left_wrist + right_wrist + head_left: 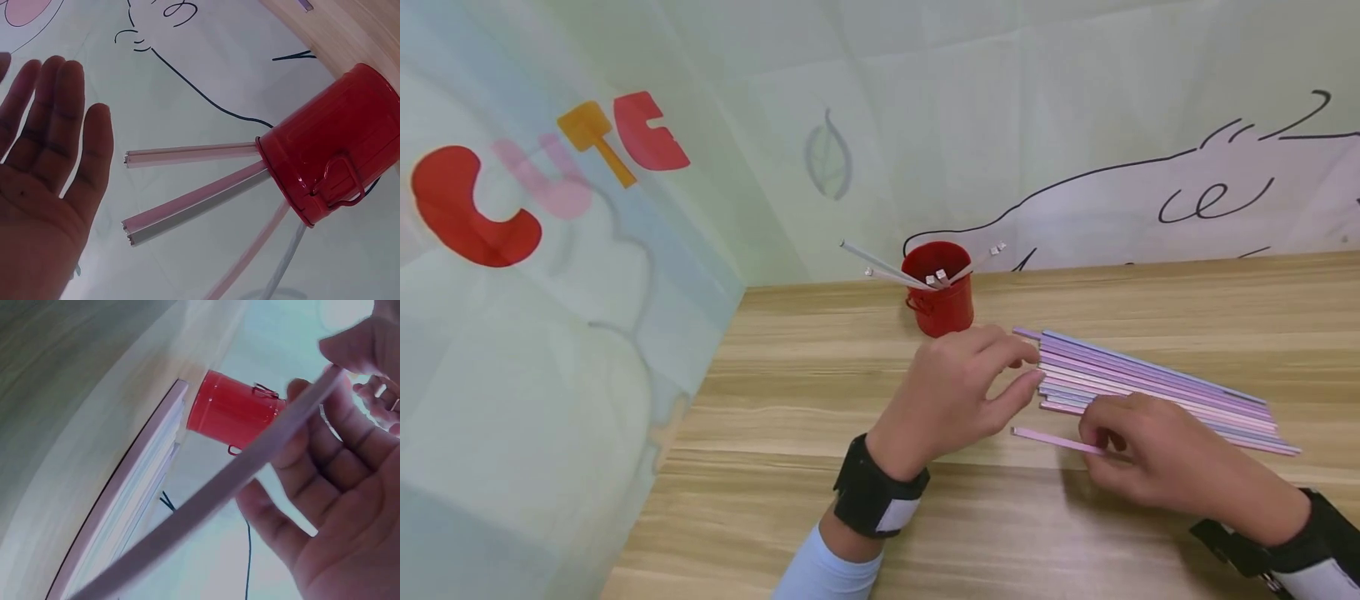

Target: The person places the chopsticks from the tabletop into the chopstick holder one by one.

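Note:
My right hand point(1165, 454) pinches a thin pink stick point(1051, 439) between thumb and fingers, close above the table. Seen from the right wrist, the same stick point(187, 503) runs diagonally away from the fingertips. A row of pink, purple and bluish sticks point(1138, 372) lies side by side just beyond this hand. At the left ends of that row is my left hand point(958, 387), thumb and forefinger apart; whether it touches them I cannot tell. The left wrist view shows its fingers point(65, 125) extended and holding nothing. Behind it stands a small red bucket point(943, 310) with several sticks leaning out.
The wooden tabletop point(760, 467) meets a printed cloth backdrop point(865, 125) behind the bucket. Another cloth stretch with coloured letters point(475, 208) covers the left side. The bucket has a small wire handle point(342, 187) on its side.

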Motion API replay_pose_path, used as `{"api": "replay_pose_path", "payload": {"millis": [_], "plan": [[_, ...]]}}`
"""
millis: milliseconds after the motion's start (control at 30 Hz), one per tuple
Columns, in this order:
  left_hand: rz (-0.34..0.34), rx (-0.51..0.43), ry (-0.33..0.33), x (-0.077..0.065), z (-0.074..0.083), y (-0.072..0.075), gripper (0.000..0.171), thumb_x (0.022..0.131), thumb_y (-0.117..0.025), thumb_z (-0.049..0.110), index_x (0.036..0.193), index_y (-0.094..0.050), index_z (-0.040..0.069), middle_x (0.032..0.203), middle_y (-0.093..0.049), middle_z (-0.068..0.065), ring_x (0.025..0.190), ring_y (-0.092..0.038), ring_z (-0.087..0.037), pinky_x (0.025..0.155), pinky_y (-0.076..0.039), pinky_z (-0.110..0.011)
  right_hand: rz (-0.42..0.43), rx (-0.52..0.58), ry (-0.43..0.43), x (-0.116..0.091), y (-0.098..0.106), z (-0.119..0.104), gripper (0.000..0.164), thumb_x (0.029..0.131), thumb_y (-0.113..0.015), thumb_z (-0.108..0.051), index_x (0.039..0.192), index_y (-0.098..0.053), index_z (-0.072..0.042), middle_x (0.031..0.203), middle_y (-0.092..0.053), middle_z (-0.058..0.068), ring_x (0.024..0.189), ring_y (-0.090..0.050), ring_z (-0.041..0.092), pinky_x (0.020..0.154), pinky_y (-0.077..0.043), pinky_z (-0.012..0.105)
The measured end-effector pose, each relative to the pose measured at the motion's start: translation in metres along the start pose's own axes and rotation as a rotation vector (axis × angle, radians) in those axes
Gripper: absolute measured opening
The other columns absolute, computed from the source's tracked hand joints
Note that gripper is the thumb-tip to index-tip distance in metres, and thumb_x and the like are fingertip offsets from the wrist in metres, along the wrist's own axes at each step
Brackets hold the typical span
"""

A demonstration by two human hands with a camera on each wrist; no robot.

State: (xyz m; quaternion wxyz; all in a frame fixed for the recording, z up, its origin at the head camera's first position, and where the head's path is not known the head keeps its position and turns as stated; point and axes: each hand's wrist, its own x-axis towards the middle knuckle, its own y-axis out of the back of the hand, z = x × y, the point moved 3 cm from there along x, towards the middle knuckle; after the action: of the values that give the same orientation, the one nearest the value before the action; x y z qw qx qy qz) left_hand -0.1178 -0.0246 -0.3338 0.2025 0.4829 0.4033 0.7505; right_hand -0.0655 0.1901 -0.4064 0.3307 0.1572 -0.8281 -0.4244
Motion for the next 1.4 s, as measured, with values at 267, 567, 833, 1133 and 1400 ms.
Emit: {"api": "replay_pose_path", "payload": {"millis": [267, 567, 833, 1133, 1400], "plan": [[-0.065, -0.015, -0.020, 0.000, 0.003, -0.005, 0.024, 0.087, -0.076, 0.040, 0.088, -0.077, 0.017, 0.082, -0.066, 0.009, 0.072, -0.054, -0.001, 0.059, -0.036, -0.011, 0.085, 0.030, 0.070, 0.003, 0.009, -0.006, 0.014, 0.091, -0.073, -0.026, 0.093, -0.060, -0.029, 0.081, -0.052, -0.025, 0.069, -0.047, -0.006, 0.059, -0.040, 0.010], [-0.082, -0.054, 0.006, -0.001, 0.002, -0.007, 0.018, 0.089, -0.075, 0.035, 0.082, -0.072, 0.018, 0.074, -0.061, 0.009, 0.064, -0.049, -0.004, 0.054, -0.034, -0.015, 0.144, 0.056, 0.080, 0.004, 0.012, -0.010, 0.006, 0.100, -0.065, -0.031, 0.097, -0.064, -0.026, 0.085, -0.055, -0.024, 0.072, -0.050, -0.005, 0.060, -0.043, 0.013], [-0.084, -0.198, 0.037, 0.000, 0.001, 0.000, 0.015, 0.092, -0.073, 0.027, 0.095, -0.067, 0.013, 0.085, -0.065, 0.007, 0.078, -0.055, -0.002, 0.074, -0.044, -0.010, 0.150, 0.027, 0.077, 0.004, 0.010, -0.010, 0.008, 0.094, -0.071, -0.024, 0.101, -0.067, -0.021, 0.085, -0.058, -0.022, 0.071, -0.051, -0.003, 0.061, -0.044, 0.014], [-0.025, -0.382, 0.095, -0.001, -0.002, 0.012, 0.012, 0.092, -0.073, 0.016, 0.100, -0.066, 0.010, 0.090, -0.066, 0.005, 0.084, -0.056, 0.001, 0.078, -0.050, -0.015, 0.200, 0.006, 0.130, 0.003, 0.006, -0.007, 0.029, 0.102, -0.055, -0.044, 0.103, -0.067, -0.018, 0.081, -0.059, -0.019, 0.067, -0.051, 0.000, 0.056, -0.040, 0.013], [0.117, -0.508, 0.084, -0.001, -0.001, 0.024, 0.016, 0.090, -0.074, 0.007, 0.103, -0.066, 0.004, 0.095, -0.069, -0.002, 0.081, -0.061, -0.001, 0.078, -0.055, -0.021, 0.152, -0.042, 0.105, 0.002, 0.004, -0.006, 0.031, 0.102, -0.054, -0.047, 0.101, -0.069, -0.020, 0.081, -0.059, -0.019, 0.067, -0.052, 0.000, 0.056, -0.040, 0.013]]}}
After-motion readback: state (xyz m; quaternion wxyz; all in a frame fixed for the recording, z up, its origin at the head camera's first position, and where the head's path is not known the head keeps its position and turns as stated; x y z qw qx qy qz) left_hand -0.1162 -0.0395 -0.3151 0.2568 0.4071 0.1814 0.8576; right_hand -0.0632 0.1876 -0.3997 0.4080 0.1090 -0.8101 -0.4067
